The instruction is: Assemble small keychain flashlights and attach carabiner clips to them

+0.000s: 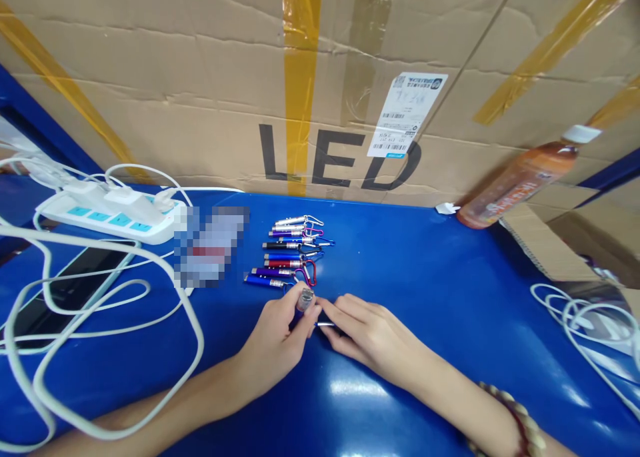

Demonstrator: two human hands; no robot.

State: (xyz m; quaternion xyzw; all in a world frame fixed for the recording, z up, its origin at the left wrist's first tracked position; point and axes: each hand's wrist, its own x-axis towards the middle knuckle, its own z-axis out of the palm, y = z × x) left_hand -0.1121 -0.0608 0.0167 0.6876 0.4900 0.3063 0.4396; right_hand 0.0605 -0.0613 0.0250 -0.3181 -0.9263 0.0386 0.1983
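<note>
My left hand point(277, 334) is closed around a small blue keychain flashlight point(304, 301), its silver end tilted up toward me. My right hand point(373, 330) meets it from the right, fingers bent together at the flashlight's side. A thin silvery piece point(326, 324) shows between the two hands; its kind is not clear, and the right fingertips partly hide it. Just beyond my hands lies a row of similar keychain flashlights point(283, 263) in blue, purple, red, black and silver, with carabiner clips pointing right.
A white power strip point(160, 227) with plugs, looping white cables point(197, 337), a phone point(83, 287) and a blurred-out item point(213, 247) occupy the left. Behind the blue table point(400, 257) stands a large cardboard box point(200, 97). An orange drink bottle point(525, 184) leans at the right, near coiled cable point(590, 317).
</note>
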